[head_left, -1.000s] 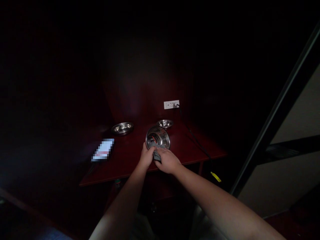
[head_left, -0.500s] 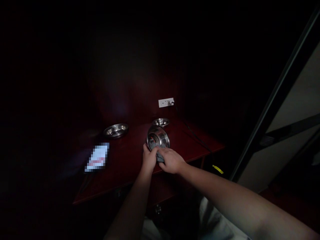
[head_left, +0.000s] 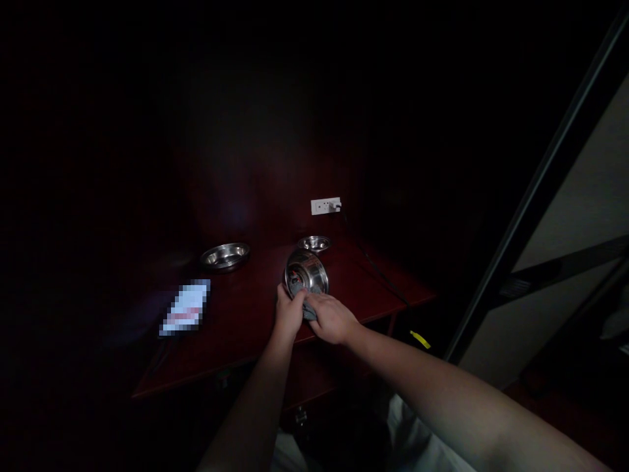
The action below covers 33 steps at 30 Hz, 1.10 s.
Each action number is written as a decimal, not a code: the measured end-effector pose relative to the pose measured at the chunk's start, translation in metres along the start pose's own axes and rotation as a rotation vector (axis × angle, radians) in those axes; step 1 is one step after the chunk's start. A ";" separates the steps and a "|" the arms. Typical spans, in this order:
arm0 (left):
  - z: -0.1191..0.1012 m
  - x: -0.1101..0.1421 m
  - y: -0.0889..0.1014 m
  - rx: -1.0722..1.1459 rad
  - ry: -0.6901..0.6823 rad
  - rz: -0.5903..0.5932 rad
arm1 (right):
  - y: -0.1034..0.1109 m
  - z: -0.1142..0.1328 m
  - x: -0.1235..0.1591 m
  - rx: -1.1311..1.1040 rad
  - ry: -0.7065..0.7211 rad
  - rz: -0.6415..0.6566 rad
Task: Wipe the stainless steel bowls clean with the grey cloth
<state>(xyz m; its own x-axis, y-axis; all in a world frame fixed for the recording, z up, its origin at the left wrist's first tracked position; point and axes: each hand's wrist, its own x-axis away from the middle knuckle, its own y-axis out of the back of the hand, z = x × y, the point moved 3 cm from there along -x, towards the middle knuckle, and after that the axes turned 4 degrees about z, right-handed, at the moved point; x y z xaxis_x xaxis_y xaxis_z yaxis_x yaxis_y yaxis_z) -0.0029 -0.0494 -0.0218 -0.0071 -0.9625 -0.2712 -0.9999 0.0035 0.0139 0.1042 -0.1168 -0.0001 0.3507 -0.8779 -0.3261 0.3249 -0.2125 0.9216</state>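
Note:
A shiny steel bowl is tilted with its opening toward me, above the front part of the dark red table. My left hand grips its lower left rim, thumb on the near side. A grey cloth is bunched at the bowl's lower edge and reaches inside it. My right hand is closed on this cloth, pressing it against the bowl's lower inner wall; its fingertips are partly hidden.
Two more steel bowls stand at the back: a wide shallow one on the left and a smaller one behind my hands. A blurred-out bright screen lies left. A wall socket holds a plug, its dark cable crossing the tabletop.
The whole view has shifted slightly, so most things sit a little further left. Both hands keep their hold on the bowl and cloth, with only slight movement.

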 end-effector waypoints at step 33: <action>-0.004 0.005 0.003 0.080 -0.004 0.024 | 0.002 -0.009 0.004 -0.234 -0.012 -0.065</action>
<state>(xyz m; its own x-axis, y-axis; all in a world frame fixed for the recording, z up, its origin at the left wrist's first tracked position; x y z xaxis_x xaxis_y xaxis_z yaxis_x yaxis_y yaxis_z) -0.0057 -0.0548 -0.0193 -0.0307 -0.9609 -0.2753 -0.9972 0.0481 -0.0568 0.1145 -0.1172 -0.0016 0.3127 -0.8708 -0.3793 0.5416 -0.1645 0.8243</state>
